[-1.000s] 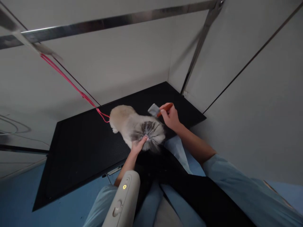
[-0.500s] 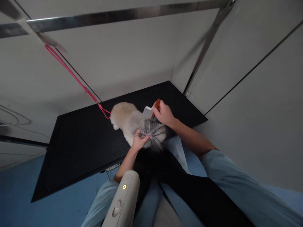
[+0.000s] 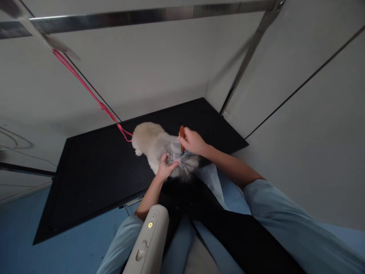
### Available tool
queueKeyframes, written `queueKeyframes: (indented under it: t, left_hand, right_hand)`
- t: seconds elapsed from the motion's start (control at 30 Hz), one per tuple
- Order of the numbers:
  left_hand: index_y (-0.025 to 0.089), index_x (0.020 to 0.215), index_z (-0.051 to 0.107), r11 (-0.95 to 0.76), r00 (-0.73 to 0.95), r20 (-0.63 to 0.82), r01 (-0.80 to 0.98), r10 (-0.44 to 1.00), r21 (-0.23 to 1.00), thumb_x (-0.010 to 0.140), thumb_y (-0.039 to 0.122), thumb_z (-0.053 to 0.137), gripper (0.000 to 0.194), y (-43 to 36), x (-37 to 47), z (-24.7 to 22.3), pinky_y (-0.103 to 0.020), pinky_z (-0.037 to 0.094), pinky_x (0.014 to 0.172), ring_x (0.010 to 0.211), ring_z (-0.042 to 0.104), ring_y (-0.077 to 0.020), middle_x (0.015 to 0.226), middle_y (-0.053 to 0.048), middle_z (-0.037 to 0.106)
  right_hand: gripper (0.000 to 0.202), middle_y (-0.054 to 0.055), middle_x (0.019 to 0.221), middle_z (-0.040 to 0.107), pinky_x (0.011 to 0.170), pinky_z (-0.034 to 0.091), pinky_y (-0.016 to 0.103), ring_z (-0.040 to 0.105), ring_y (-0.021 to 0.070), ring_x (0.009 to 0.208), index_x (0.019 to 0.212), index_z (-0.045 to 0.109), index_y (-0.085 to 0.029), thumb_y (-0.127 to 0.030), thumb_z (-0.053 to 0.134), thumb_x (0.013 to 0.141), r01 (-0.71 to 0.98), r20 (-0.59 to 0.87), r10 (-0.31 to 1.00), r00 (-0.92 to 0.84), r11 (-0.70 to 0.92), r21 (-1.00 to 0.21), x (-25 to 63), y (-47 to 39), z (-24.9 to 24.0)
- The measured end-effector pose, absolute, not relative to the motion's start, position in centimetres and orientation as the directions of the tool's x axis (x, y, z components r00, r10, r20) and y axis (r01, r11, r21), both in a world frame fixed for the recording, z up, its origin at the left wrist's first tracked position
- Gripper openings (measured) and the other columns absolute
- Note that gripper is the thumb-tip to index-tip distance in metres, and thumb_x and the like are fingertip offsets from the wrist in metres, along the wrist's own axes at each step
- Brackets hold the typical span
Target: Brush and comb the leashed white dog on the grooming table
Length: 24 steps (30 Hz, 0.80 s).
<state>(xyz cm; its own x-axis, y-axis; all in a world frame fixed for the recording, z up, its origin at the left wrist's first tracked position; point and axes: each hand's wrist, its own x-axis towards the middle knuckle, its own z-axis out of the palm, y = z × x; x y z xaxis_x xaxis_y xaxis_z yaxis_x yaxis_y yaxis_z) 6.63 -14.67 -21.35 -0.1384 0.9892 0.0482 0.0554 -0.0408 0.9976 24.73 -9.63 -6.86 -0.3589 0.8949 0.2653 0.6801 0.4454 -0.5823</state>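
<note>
A small animal with cream and grey fur point(image 3: 148, 137) is on a black ribbed table point(image 3: 97, 175), its long grey fur fanned out near my body. My left hand point(image 3: 166, 167) is closed on that grey fur, thumb and fingers pressing around the spot where it parts. My right hand point(image 3: 193, 140) grips the orange-brown handle of a brush point(image 3: 181, 139), held upright. The head of the brush is at the grey fur just beyond my left hand, partly blurred. A pink cord point(image 3: 85, 85) runs down from the upper left to the animal's far end.
A metal bar point(image 3: 142, 17) crosses the top, with a slanting post point(image 3: 248, 57) at the right. A pale device with a yellow light point(image 3: 151, 236) rises in front of my body. Cables hang at the left by the wall.
My right hand has moved the brush a little down and to the left, onto the grey fur. My left hand stays on the fur, and the view has shifted slightly.
</note>
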Motion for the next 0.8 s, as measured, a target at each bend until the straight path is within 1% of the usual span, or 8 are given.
queueKeyframes:
  t: [0.07,0.2,0.33,0.47,0.6,0.67,0.73,0.8]
  left_hand:
    - [0.020,0.085,0.055,-0.033,-0.143,0.039,0.045,0.989,0.998,0.057,0.032,0.084,0.041,-14.6,6.6,-21.2,-0.028,0.051,0.082,0.083,0.065,-0.0169,0.083,-0.001,0.067]
    - [0.020,0.078,0.055,-0.010,-0.118,0.011,0.010,0.993,1.000,0.061,0.039,0.081,0.036,-14.3,6.9,-21.5,-0.027,0.051,0.076,0.076,0.064,-0.0159,0.077,-0.001,0.067]
    - [0.019,0.067,0.056,-0.012,-0.140,0.016,0.030,0.990,0.999,0.065,0.046,0.076,0.033,-14.0,7.1,-21.9,-0.026,0.049,0.067,0.065,0.060,-0.0146,0.068,-0.002,0.065]
    - [0.019,0.057,0.054,-0.052,-0.120,0.064,0.097,0.991,0.994,0.068,0.047,0.073,0.036,-13.9,6.9,-21.8,-0.026,0.047,0.061,0.059,0.056,-0.0144,0.058,-0.001,0.060]
    - [0.018,0.056,0.061,-0.099,-0.026,0.103,0.125,0.994,0.987,0.078,0.048,0.065,0.038,-14.2,6.6,-21.2,-0.028,0.048,0.067,0.063,0.058,-0.0162,0.059,-0.003,0.061]
    - [0.018,0.056,0.061,-0.096,-0.012,0.098,0.112,0.995,0.989,0.080,0.048,0.064,0.039,-14.2,6.6,-21.0,-0.027,0.048,0.067,0.062,0.058,-0.0161,0.058,-0.003,0.060]
    - [0.018,0.053,0.058,-0.062,-0.038,0.066,0.112,0.997,0.992,0.078,0.049,0.065,0.041,-14.1,6.7,-21.1,-0.027,0.046,0.062,0.058,0.055,-0.0153,0.055,-0.002,0.056]
    - [0.019,0.053,0.057,-0.060,-0.081,0.071,0.132,0.994,0.989,0.078,0.051,0.064,0.041,-14.0,6.7,-21.3,-0.027,0.045,0.061,0.058,0.054,-0.0153,0.054,-0.002,0.055]
  right_hand:
    - [0.020,0.009,0.092,0.067,0.074,0.047,0.033,0.064,0.0216,0.082,0.103,0.053,-0.017,-0.034,0.051,0.092,0.672,0.398,0.895,-0.201,0.422,-0.609,24.9,-9.7,-7.2]
    - [0.020,0.007,0.095,0.067,0.075,0.048,0.032,0.063,0.0191,0.079,0.100,0.056,-0.018,-0.033,0.058,0.087,0.582,0.346,0.865,-0.364,0.501,-0.640,25.3,-9.7,-8.1]
    - [0.023,0.011,0.105,0.066,0.079,0.050,0.034,0.064,0.0192,0.083,0.108,0.056,-0.017,-0.030,0.054,0.089,0.571,0.447,0.890,-0.084,0.411,-0.710,25.8,-9.8,-8.9]
    - [0.020,0.005,0.089,0.069,0.070,0.050,0.032,0.063,0.0167,0.071,0.101,0.058,-0.019,-0.032,0.058,0.086,0.477,0.384,0.886,-0.258,0.463,-0.747,26.2,-9.9,-9.5]
    - [0.022,0.008,0.097,0.069,0.072,0.051,0.032,0.064,0.0180,0.077,0.104,0.057,-0.019,-0.033,0.056,0.087,0.472,0.486,0.872,0.054,0.406,-0.782,26.9,-9.8,-9.6]
    - [0.023,0.008,0.100,0.069,0.071,0.051,0.031,0.065,0.0177,0.078,0.105,0.058,-0.020,-0.033,0.058,0.086,0.440,0.487,0.873,-0.022,0.446,-0.780,26.9,-10.0,-9.8]
    - [0.021,0.005,0.091,0.069,0.066,0.051,0.029,0.064,0.0160,0.070,0.100,0.058,-0.020,-0.033,0.059,0.084,0.395,0.394,0.904,-0.169,0.428,-0.813,26.8,-10.3,-10.1]
    - [0.020,0.004,0.087,0.068,0.066,0.051,0.030,0.063,0.0159,0.068,0.100,0.058,-0.020,-0.034,0.057,0.085,0.383,0.368,0.926,-0.085,0.371,-0.846,26.6,-10.5,-10.5]
